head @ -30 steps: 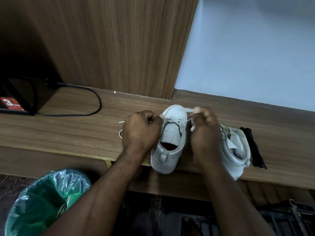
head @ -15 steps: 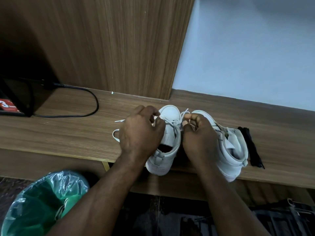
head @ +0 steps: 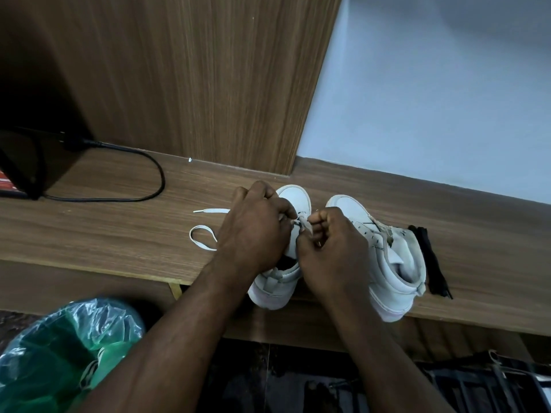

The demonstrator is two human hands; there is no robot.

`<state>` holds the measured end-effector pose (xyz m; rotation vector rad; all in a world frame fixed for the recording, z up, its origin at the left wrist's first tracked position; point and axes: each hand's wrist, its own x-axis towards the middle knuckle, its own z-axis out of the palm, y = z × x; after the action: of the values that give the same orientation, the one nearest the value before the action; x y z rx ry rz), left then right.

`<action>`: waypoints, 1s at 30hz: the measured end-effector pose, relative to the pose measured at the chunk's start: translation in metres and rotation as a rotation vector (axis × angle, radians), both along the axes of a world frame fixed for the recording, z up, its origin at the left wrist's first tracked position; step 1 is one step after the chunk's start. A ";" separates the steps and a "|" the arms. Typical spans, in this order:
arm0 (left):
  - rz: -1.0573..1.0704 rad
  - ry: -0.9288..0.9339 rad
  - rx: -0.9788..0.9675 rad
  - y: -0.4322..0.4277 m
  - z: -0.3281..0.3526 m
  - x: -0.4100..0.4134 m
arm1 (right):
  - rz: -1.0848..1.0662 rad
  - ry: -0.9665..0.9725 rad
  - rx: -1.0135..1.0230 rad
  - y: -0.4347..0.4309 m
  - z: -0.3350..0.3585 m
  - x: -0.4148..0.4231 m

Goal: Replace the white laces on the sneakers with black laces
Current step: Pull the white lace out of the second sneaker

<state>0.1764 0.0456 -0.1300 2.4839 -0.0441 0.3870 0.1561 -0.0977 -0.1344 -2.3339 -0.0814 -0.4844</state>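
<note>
Stage: early, unlacing not finished.
- Left grip [head: 256, 231] and right grip [head: 331, 248] meet over the worked sneaker [head: 293, 201]. Both have fingers curled and pinch the white lace [head: 202, 238] just above the lower eyelets.
- A good length of that lace is already free. It trails off to the left across the counter [head: 104, 234] in a loop, with the tip lying flat.
- The part under the fingers looks threaded yet, by my reading.
- Second sneaker [head: 396, 263] stands just beside, to the right. Eyelets show, but I cannot tell whether a lace runs through them.
- Black laces [head: 429, 260] lie bundled against its far side, untouched. All the re-lacing is left to do.

Edges and room:
- Both heels jut over the counter's front edge, and a hard tug toward the body could tip one off.
- A green bin bag [head: 68, 353] sits below the front edge, left.
- The toes point at the back edge, where an upright wood panel [head: 193, 84] and the pale wall [head: 432, 84] close things off.
- The best free stretch is to the left, between the sneakers and the black cable [head: 155, 186].
- To the right, the black laces reach nearly to the front edge.
</note>
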 end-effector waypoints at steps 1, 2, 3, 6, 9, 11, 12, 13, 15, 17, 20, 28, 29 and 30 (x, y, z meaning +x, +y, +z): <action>-0.002 0.001 0.000 0.000 0.001 0.000 | -0.019 -0.015 -0.008 0.001 -0.001 0.000; -0.006 0.002 0.007 -0.001 0.002 0.000 | -0.033 -0.035 -0.010 0.001 -0.002 0.000; -0.013 -0.002 0.018 -0.001 0.002 0.000 | -0.043 -0.058 -0.007 0.001 -0.003 0.000; -0.019 -0.069 0.010 -0.001 0.001 -0.002 | -0.089 -0.100 0.016 0.001 -0.005 0.001; 0.018 -0.039 -0.224 -0.003 -0.001 -0.002 | -0.124 -0.100 0.036 -0.002 -0.006 0.004; 0.009 0.005 -0.257 -0.005 -0.003 0.000 | -0.121 -0.106 0.033 -0.002 -0.006 0.005; -0.012 -0.002 -0.238 -0.005 -0.004 0.001 | -0.113 -0.111 0.033 -0.002 -0.006 0.005; -0.032 -0.023 -0.218 -0.006 -0.004 0.001 | -0.104 -0.118 0.035 -0.002 -0.006 0.005; -0.045 -0.065 -0.175 -0.006 -0.002 0.000 | -0.090 -0.139 0.033 -0.001 -0.006 0.006; -0.042 -0.067 -0.084 -0.006 -0.001 0.000 | -0.086 -0.147 0.026 0.000 -0.006 0.006; -0.015 -0.068 0.144 -0.007 0.000 0.003 | -0.082 -0.148 0.013 -0.001 -0.007 0.007; 0.062 -0.042 -0.526 -0.008 0.002 0.002 | -0.127 -0.150 -0.029 -0.005 -0.004 0.006; 0.070 -0.045 -0.536 -0.006 0.004 0.001 | -0.123 -0.151 -0.041 -0.004 -0.004 0.006; 0.077 -0.061 -0.504 -0.003 0.006 0.001 | -0.118 -0.153 -0.050 -0.002 -0.004 0.006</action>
<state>0.1776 0.0421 -0.1242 1.9799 0.1127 0.4441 0.1619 -0.1001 -0.1382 -2.3566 -0.0285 -0.7270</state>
